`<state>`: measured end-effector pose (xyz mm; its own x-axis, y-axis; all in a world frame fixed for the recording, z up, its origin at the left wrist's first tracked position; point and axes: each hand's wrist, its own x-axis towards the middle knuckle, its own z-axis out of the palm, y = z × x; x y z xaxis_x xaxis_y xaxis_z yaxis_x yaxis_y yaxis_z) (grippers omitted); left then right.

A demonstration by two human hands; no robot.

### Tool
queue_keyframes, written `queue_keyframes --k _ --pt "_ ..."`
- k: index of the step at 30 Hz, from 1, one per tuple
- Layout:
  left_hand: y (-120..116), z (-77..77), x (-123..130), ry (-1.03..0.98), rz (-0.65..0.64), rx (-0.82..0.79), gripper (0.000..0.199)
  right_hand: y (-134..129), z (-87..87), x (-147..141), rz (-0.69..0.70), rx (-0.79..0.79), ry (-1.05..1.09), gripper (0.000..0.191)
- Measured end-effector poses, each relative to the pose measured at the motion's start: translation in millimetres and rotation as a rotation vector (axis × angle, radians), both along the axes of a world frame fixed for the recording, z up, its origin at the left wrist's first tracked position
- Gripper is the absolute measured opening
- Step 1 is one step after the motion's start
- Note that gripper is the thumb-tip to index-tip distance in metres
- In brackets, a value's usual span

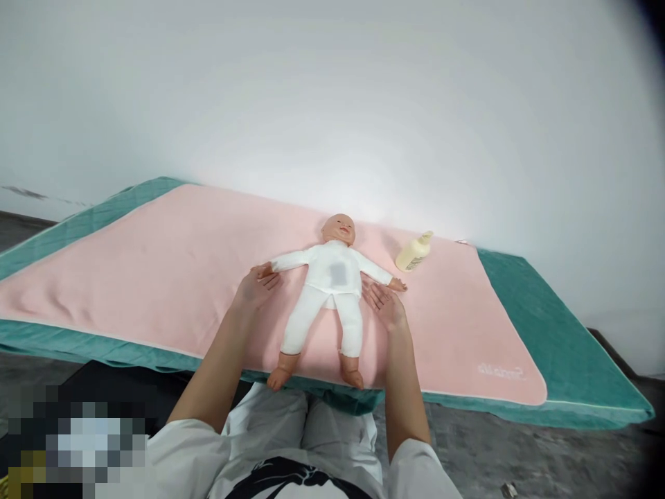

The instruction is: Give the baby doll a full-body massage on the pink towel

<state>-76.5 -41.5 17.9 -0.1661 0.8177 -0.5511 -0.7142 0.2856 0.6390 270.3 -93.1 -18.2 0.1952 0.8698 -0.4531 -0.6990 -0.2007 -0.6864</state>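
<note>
A baby doll (332,274) in a white outfit lies on its back, arms spread, its bare feet at the front edge of a pink mat (176,270). My left hand (257,287) is palm up beside the doll's hand on the left, fingers apart and holding nothing. On the other side, my right hand (382,301) lies open, palm up, just below the doll's outstretched arm, with its fingers spread near the white sleeve.
A pale yellow pump bottle (413,253) stands on the mat to the right of the doll. Under the mat is a green-covered table (551,333), set against a white wall. A dark object, partly pixelated, is at the lower left.
</note>
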Motion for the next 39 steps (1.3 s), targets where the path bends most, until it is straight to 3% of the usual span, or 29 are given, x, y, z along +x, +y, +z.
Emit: queue_keyframes --k 5,13,17,20,23,27,31,35,39 --pt "7 11.0 2 -0.026 0.039 0.048 0.012 6 -3.5 7 0.020 0.015 -0.146 0.018" --pt "4 2.3 1 -0.086 0.046 0.079 0.014 15 -28.5 8 0.035 0.060 -0.170 0.018" --pt "-12 13.6 4 -0.059 0.002 0.082 0.016 12 -24.2 7 0.026 0.031 -0.172 0.020" --pt "-9 30.0 8 -0.004 -0.037 0.150 0.015 11 -12.5 3 0.016 0.024 -0.193 0.020" --pt "21 45.2 14 0.088 -0.047 0.276 0.012 21 1.8 0 0.015 0.097 -0.252 0.018" --pt "90 55.5 40 0.288 -0.046 0.424 0.007 63 24.1 -8 0.030 0.213 -0.284 0.021" --pt "147 53.2 86 0.516 -0.187 0.243 0.009 129 46.8 -27 0.006 0.263 -0.333 0.021" --pt "171 43.7 118 0.545 -0.307 0.173 0.024 181 58.5 -54 -0.024 0.114 -0.400 0.028" --pt "177 34.5 129 0.537 -0.425 0.078 0.041 202 59.6 -74 0.089 0.020 -0.366 0.043"
